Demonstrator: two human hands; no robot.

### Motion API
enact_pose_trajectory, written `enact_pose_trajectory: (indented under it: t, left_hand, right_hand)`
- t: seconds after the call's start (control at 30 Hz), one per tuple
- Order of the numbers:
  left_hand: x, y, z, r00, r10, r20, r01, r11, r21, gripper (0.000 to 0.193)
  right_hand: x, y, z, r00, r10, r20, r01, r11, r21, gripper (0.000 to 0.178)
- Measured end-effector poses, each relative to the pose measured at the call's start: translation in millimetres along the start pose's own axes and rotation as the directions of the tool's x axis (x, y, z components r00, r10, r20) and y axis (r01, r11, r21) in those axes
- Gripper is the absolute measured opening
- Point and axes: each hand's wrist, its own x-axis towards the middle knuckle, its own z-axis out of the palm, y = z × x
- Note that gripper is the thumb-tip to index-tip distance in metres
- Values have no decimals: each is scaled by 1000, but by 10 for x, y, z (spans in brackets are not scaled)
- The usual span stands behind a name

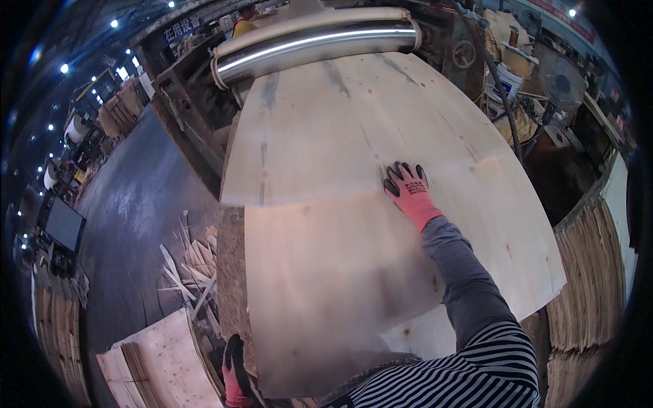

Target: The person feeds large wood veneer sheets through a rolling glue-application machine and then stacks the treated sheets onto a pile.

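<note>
A broad pale wood veneer sheet (313, 122) with knots and dark streaks lies on the work table, its far end at a shiny metal roller (320, 51). Closer to me is a second veneer sheet (326, 272), its far edge meeting or overlapping the first; I cannot tell which. My right hand (411, 190), in a pink glove with black fingertips, rests open with fingers spread on the veneer near that seam. At the near left corner, my left hand (236, 377) in a matching glove is beside the sheet's edge, fingers stretched forward, with no held object visible.
Veneer stacks stand at right (588, 279) and lower left (160, 360). Broken veneer strips (194, 265) litter the floor left of the table. A fan (559, 78) and a white bucket (505, 83) are at the far right. Dark machine framing (183, 129) flanks the roller.
</note>
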Motion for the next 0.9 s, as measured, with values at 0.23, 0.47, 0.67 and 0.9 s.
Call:
enact_pose_trajectory:
  t: [0.23, 0.47, 0.67, 0.9]
  left_hand:
    - [-170, -300, -82, 1000, -14, 28, 8, 980, 197, 50]
    - [-58, -634, -295, 851, 271, 449, -454, 809, 373, 41]
    - [71, -242, -337, 939, -97, 331, 50, 988, 149, 39]
    - [-305, 448, -445, 972, 27, 233, -41, 998, 56, 34]
  right_hand:
    - [-1069, -24, -878, 997, 75, 16, -77, 980, 181, 68]
    - [-3010, 406, -1074, 884, 439, 160, -412, 894, -174, 72]
    - [-3269, -179, -1067, 935, 325, 142, -330, 944, 16, 73]
    - [-3762, -803, -1643, 973, 4, 230, -53, 977, 208, 72]
